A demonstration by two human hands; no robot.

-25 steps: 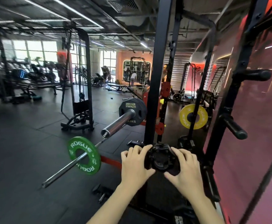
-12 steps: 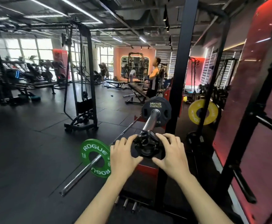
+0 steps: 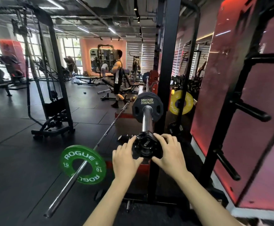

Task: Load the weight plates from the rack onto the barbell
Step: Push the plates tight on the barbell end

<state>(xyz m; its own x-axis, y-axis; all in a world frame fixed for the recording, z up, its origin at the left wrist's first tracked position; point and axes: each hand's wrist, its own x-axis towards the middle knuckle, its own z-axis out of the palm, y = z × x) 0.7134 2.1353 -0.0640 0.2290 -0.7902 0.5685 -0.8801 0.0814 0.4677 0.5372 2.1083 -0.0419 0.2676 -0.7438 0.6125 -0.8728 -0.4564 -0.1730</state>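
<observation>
**Small plate held at the bar's end**

Head view: the left hand (image 3: 126,158) and right hand (image 3: 169,151) clasp a small black round weight plate (image 3: 147,145) from both sides, fingers curled round its rim, at the tip of the chrome barbell sleeve (image 3: 147,119). Further along sits a black Hammer Strength plate (image 3: 147,101). A green Rogue plate (image 3: 82,163) rides another bar nearby.

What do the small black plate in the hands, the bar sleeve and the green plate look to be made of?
Black plate: glossy black, probably coated metal or hard rubber; it glints.
Sleeve: bare polished steel, with bright mirror-like streaks.
Green plate: matte, evenly coloured, white printed lettering; likely rubber or urethane.
</observation>
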